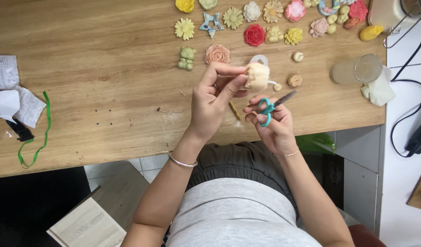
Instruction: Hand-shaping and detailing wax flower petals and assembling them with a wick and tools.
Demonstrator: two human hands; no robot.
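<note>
Left hand (pixel 217 98) pinches a cream moulded figure (pixel 257 76), its underside hidden; at five o'clock, right hand (pixel 272 123) grips teal-handled scissors (pixel 274 104), blades barely discernible.

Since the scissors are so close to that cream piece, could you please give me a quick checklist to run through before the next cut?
1. Left hand has a firm hold on the cream moulded piece: ok, fingers and thumb pinch it above the table.
2. Right hand has the teal-handled scissors properly gripped: ok, fingers are through the loops.
3. Blades point away from the left fingers: cannot tell, the tips are blurred.
4. Blades open or closed: cannot tell.
5. Space beneath the hands on the wooden table: ok, only a small stick lies there.
6. Finished flower pieces out of reach of the blades: ok, they lie farther back.
</note>
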